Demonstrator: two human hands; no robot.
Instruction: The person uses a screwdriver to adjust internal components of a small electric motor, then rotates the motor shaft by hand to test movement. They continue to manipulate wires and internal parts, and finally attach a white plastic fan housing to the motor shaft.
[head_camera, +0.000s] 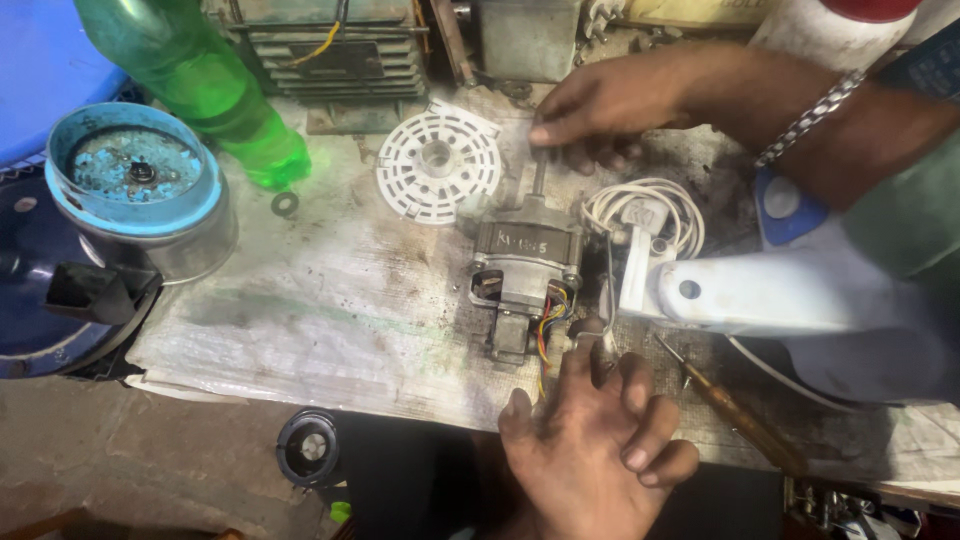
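A small grey electric motor (525, 270) with coloured wires at its near end lies on a dirty white sack sheet (330, 310). My right hand (600, 100), with a metal bracelet on the wrist, reaches in from the right and pinches the tip of the motor's upright shaft (540, 178). My left hand (590, 450) comes up from the bottom edge with its fingers spread. Its fingertips touch the wires and a thin white lead (609, 300) beside the motor.
A white perforated plastic disc (437, 163) and a black washer (285, 204) lie left of the motor. Further left are a green bottle (215, 90) and a blue-rimmed metal jar (135, 180). On the right are a coiled white cord (645, 215), a white appliance body (800, 300) and a wooden-handled screwdriver (735, 410).
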